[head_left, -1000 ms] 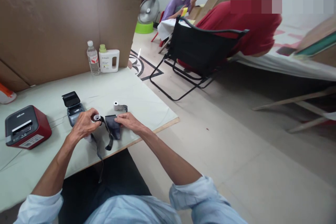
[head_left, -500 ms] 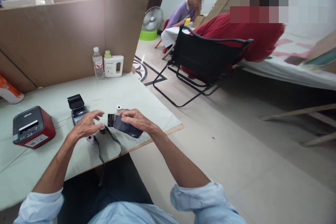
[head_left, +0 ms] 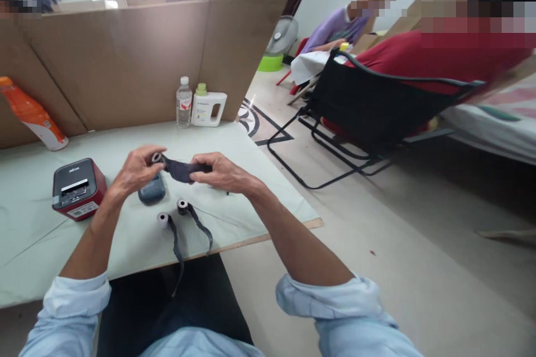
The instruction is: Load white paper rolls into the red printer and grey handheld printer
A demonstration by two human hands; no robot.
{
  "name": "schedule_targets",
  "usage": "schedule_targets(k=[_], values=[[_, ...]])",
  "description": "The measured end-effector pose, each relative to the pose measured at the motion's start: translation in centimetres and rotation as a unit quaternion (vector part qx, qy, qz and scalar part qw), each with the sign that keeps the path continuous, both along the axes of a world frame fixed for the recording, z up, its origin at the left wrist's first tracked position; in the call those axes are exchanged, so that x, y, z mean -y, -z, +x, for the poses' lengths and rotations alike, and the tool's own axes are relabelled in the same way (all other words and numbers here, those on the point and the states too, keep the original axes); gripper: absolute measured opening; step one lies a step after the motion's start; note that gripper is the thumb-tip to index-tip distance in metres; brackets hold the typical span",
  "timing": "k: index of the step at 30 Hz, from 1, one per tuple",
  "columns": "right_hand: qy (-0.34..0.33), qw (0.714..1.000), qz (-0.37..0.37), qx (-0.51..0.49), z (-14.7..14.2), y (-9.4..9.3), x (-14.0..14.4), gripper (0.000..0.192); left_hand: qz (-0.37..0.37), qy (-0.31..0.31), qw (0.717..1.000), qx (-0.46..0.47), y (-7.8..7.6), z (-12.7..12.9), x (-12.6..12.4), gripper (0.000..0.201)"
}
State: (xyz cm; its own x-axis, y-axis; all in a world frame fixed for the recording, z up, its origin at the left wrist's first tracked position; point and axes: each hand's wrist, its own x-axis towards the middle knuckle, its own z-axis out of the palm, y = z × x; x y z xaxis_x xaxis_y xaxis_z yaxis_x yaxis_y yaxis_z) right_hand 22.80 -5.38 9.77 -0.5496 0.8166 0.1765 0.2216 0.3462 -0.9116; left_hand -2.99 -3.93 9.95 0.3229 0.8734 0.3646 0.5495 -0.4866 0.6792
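My left hand (head_left: 142, 167) pinches a small paper roll (head_left: 157, 157) between thumb and fingers, its round end facing me. A dark strip (head_left: 181, 172) runs from that roll across to my right hand (head_left: 218, 172), whose fingers are closed on the loose end. Below them on the table lie two more small rolls, a whitish roll (head_left: 162, 220) and a dark-sided roll (head_left: 182, 206). Each trails a dark strip towards me, one hanging over the table edge. A small dark portable printer (head_left: 152, 191) sits just under my left hand, partly hidden by it.
A red and black printer (head_left: 79, 188) stands at left on the pale-covered table (head_left: 125, 256). Behind are an orange bottle (head_left: 36, 114), a water bottle (head_left: 183, 103), a white jug (head_left: 208, 106) and a cardboard partition (head_left: 138, 61). A black folding chair (head_left: 355, 106) holds a seated person at right.
My left hand has gone from half-open to gripping the roll. My right hand has lifted the dark strip, which now stretches between both hands above the table. The view has turned left.
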Motion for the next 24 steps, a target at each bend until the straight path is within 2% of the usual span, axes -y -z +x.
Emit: schedule_targets(k=[2, 4, 6, 11, 15, 19, 24], values=[[0.043, 0.998, 0.047, -0.002, -1.0, -0.4, -1.0, 0.009, 0.051, -0.055, 0.997, -0.006, -0.8, -1.5, -0.7, 0.034], [0.075, 0.994, 0.079, -0.011, -2.4, -0.1, -1.9, 0.01, 0.081, -0.089, 0.992, -0.024, -0.5, -2.7, -1.3, 0.029], [0.093, 0.99, 0.105, -0.012, -3.8, 0.9, -2.7, 0.012, 0.089, -0.105, 0.989, -0.043, 0.8, -3.7, -1.9, 0.025], [0.088, 0.98, 0.174, 0.032, -6.6, 4.3, -3.8, 0.017, 0.052, -0.128, 0.987, -0.076, 5.5, -5.2, -2.6, 0.026], [0.081, 0.972, 0.211, 0.068, -7.5, 6.1, -3.9, 0.02, 0.006, -0.134, 0.988, -0.08, 7.8, -5.8, -2.6, 0.028], [0.072, 0.963, 0.239, 0.106, -7.8, 6.9, -3.8, 0.023, -0.004, -0.138, 0.988, -0.074, 8.7, -6.0, -2.7, 0.029], [0.051, 0.955, 0.264, 0.123, -8.1, 7.2, -3.3, 0.024, -0.006, -0.134, 0.989, -0.069, 9.1, -6.1, -2.9, 0.035]])
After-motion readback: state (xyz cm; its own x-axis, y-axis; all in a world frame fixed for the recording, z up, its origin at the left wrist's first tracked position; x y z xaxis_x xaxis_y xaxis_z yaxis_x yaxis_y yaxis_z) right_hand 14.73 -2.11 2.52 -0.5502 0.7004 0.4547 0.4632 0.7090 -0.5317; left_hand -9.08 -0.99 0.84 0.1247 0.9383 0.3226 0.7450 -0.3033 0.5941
